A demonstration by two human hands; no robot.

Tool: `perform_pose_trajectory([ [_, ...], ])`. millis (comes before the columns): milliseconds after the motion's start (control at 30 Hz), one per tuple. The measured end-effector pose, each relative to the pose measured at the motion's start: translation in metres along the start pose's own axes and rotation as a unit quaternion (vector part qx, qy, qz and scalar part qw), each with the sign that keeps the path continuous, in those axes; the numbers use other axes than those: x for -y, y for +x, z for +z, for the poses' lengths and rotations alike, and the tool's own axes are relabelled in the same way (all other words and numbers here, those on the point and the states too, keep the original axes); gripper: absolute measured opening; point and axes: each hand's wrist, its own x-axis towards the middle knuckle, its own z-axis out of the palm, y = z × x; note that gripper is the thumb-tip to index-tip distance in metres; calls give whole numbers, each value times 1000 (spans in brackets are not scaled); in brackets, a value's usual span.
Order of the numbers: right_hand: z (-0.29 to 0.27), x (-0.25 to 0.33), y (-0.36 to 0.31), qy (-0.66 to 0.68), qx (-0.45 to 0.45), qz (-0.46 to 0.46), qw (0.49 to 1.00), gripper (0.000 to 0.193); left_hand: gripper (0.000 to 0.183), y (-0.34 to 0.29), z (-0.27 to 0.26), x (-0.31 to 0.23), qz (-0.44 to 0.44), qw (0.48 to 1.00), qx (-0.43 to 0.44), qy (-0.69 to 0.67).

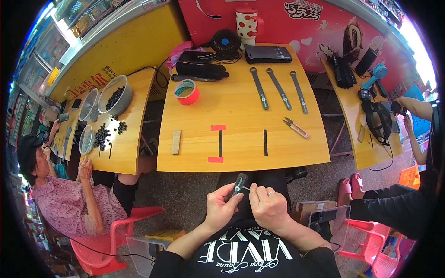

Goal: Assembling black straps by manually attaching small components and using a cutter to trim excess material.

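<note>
Just off the near table edge, above my lap, my left hand (220,205) pinches a dark grey strap (240,180) with a pale round mark. My right hand (269,205) is closed beside it, its fingers curled in. A thin pale rod (246,188) runs from the right fingers to the strap; what it belongs to is hidden in the fist. Three similar dark straps (279,89) lie side by side on the table. Nearer are small thread snips (295,128), a black strip (220,142) between two red tape pieces (215,160), and another black strip (265,142).
A wooden block (176,142) and a red tape roll (187,92) lie on the table's left. Behind are a black fan (225,41), a spotted cup (246,28) and a dark pouch (268,54). People sit at tables on both sides; bowls (116,96) of black pieces stand left.
</note>
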Motion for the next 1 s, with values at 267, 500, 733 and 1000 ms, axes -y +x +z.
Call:
perform_pose_trajectory([
  [267,8,-5,-3,1,-27,25,999,35,27,2,10,-3,224,941,-63,244],
  [500,13,-17,-5,114,-89,66,987,33,29,0,14,-11,266,922,-59,274],
  [733,14,-27,-19,191,-125,60,972,27,33,-4,5,-19,263,903,15,339],
  [1000,-58,-149,-31,222,-433,425,763,15,26,-16,-24,3,153,941,83,289],
])
